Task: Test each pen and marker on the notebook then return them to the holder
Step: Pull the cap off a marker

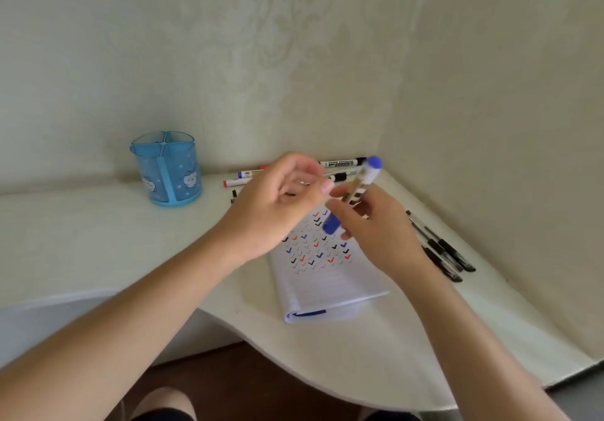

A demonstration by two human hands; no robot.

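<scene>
My right hand (376, 224) grips a blue marker (371, 172) around its middle and holds it tilted above the notebook (327, 283). The marker has a blue cap at its lower end and a blue butt at the top. My left hand (281, 198) hovers just left of the marker with loosely curled fingers; nothing shows in it and it does not touch the marker. The notebook lies open on the white desk, its page covered in red, blue and black check marks. The blue translucent pen holder (166, 169) stands apart at the back left, and its compartments look empty.
Several markers (343, 162) lie along the wall behind my hands, some with red or blue ends (240, 178). Three black pens (441, 250) lie to the right of the notebook near the side wall. The desk's curved front edge (248, 339) runs below the notebook.
</scene>
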